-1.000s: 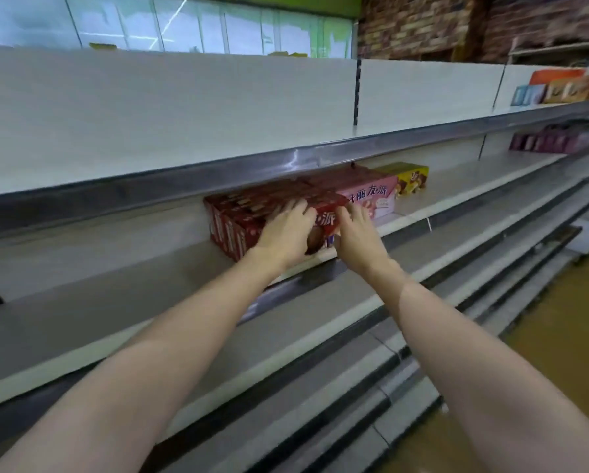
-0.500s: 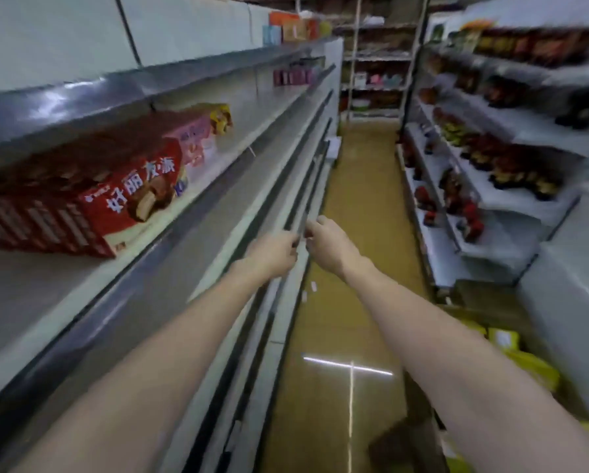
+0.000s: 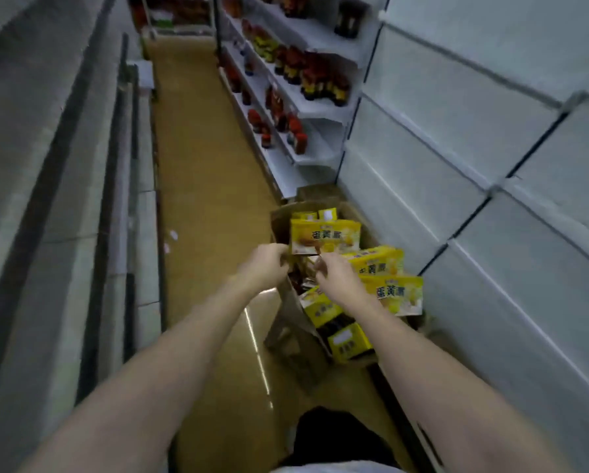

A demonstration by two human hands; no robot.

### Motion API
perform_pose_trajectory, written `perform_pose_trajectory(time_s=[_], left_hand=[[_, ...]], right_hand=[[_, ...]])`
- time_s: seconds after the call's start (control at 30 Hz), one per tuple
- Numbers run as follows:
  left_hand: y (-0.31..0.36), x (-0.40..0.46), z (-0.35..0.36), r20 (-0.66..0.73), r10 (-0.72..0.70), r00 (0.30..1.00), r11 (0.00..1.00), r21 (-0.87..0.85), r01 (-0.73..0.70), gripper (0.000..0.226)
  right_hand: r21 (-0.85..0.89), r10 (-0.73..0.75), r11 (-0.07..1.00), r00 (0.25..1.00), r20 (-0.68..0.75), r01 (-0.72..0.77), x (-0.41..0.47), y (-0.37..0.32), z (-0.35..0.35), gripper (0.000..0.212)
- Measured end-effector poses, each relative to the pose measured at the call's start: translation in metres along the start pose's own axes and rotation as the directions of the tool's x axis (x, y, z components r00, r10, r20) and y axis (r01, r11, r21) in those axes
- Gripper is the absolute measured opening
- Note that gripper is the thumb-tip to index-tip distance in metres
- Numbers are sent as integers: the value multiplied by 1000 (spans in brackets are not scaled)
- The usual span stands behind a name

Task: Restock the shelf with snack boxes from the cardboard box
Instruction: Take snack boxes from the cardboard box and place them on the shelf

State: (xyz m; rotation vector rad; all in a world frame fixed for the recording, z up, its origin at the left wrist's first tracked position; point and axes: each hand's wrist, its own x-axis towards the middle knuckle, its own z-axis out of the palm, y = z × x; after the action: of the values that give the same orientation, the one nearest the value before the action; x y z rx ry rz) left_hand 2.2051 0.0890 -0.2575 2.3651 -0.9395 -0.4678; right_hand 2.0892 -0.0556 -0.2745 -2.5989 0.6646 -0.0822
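While both hands, left hand (image 3: 269, 264) and right hand (image 3: 335, 276), reach loosely curled and empty, yellow snack boxes (image 3: 324, 236) fill the cardboard box (image 3: 288, 322) on the floor: plenty left to shelve.

left hand (image 3: 269, 264) motion-blurred, grip unclear

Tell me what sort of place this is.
Most likely a grocery shop aisle: tiered retail shelves stocked with bottles, and an open cardboard box of yellow snack boxes on the floor.
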Motion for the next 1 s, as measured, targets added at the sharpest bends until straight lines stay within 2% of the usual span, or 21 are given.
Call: perform_pose_trajectory(time_s=[0.13,0.3,0.47,0.57,0.63,0.7,0.83,1.0], left_hand=[[37,14,47,40,49,998,999,-15,-49,14],[77,38,101,135,68,989,997,-33,-64,12],[102,71,138,214,-52,975,997,63,39,33],[110,93,161,245,-122,962,973,220,67,46],[114,104,175,249,-203,947,946,298,125,54],[118,109,188,267,-306,914,914,349,205,68],[126,114,209,199,-410,890,880,342,329,76],[136,117,216,183,-490,853,837,374,400,87]], right_hand=[[4,83,997,996,19,-83,-13,55,-5,6],[-20,129,992,988,84,-128,-3,117,-12,16],[-167,76,985,971,226,-39,16,179,-20,44],[-200,2,978,961,276,55,33,211,-21,51],[-214,-66,968,960,271,127,46,228,-22,55],[-225,-92,960,944,318,169,58,238,-22,68],[-214,-113,945,864,490,245,78,246,-17,85],[-184,-141,941,825,547,283,90,253,-15,94]])
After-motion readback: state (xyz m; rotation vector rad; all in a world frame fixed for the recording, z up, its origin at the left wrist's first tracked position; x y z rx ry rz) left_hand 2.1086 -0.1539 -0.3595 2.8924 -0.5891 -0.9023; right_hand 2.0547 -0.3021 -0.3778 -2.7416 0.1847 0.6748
